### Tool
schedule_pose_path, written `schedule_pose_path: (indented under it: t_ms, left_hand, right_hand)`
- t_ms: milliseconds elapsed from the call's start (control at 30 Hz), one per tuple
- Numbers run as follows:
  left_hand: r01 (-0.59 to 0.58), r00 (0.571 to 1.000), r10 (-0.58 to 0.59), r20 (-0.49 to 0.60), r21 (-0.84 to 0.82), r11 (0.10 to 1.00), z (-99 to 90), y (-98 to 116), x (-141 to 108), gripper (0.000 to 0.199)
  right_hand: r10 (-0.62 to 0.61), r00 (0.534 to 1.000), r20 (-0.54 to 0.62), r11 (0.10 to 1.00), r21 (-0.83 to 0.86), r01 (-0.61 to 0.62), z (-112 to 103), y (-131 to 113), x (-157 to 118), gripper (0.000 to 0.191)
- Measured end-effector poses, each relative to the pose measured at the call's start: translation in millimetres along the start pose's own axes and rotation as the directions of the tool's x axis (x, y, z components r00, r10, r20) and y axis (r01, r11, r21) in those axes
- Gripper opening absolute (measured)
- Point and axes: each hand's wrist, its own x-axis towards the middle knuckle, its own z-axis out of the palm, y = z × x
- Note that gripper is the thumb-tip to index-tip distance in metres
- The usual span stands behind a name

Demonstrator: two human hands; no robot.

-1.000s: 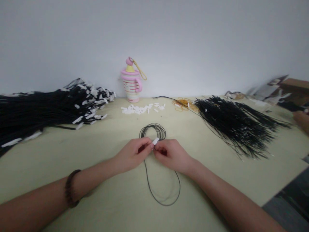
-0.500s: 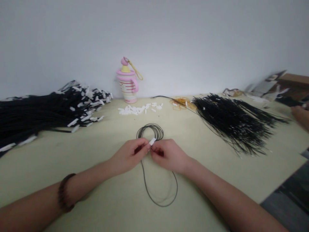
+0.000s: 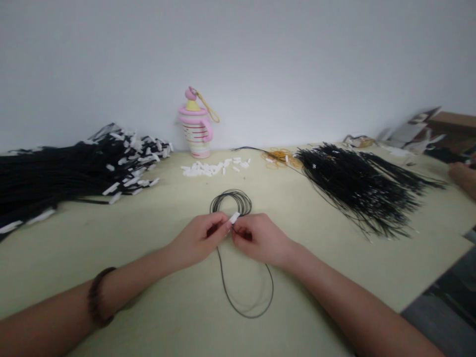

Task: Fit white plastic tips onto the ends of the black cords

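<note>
Close together at the middle of the table, my two hands meet over a thin black cord [image 3: 241, 196] wound into loops. My left hand [image 3: 199, 238] pinches a small white sleeve [image 3: 234, 217] between thumb and forefinger. The fingers of my right hand [image 3: 262, 239] are closed on the cord just beside that sleeve. The coiled loops stick out beyond my fingertips, and one long loop of the cord hangs toward me below the hands. My fingers hide the exact spot where cord and sleeve meet.
Loose white sleeves [image 3: 206, 168] lie before a pink-and-white cup [image 3: 196, 129]. Black cords with white ends [image 3: 74, 168] are heaped at left. Another bundle of black cords [image 3: 360, 188] lies at right, beside yellow rubber bands [image 3: 278, 157]. Another person's hand [image 3: 464, 176] shows at the right edge.
</note>
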Motion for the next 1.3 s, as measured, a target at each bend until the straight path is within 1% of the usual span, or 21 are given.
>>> schedule_pose_path:
  t_ms: [700,1300]
  left_hand:
    - [-0.021,1.0,0.022,-0.006,0.014,1.0,1.1,-1.6,-1.4,0.027]
    - [-0.02,1.0,0.02,-0.007,0.024,1.0,0.8,1.5,-1.5,0.028]
  right_hand:
    - [-0.036,0.999,0.028,0.999,-0.005,0.036,-2.0,0.3,-0.7,0.014]
    - [-0.034,0.999,0.041,0.999,-0.001,0.034,-3.9,-0.9,-0.7,0.014]
